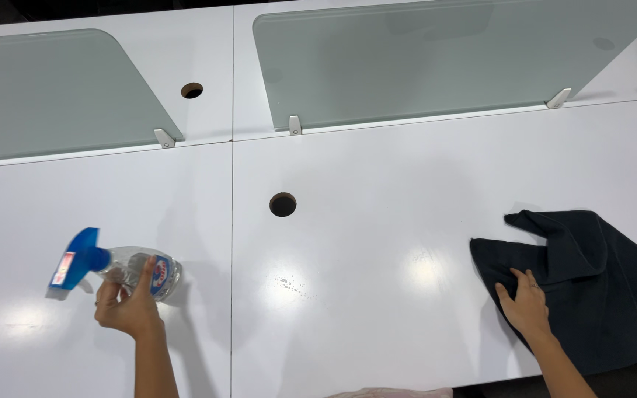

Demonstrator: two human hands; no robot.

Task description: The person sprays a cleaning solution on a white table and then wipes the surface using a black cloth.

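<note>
My left hand (125,304) grips a clear spray bottle (141,270) with a blue trigger head (79,258), held low over the left part of the white desk (377,243), nozzle pointing left. My right hand (526,304) rests flat on a dark cloth (584,280) spread on the desk at the right. Small droplets (293,286) speckle the desk surface between the two hands.
Two frosted glass dividers (422,59) (53,96) stand along the back of the desk on white clips. A round cable hole (282,204) sits in the middle, another (192,90) behind the left divider. A seam (231,258) runs between desk panels. The front edge lies near my body.
</note>
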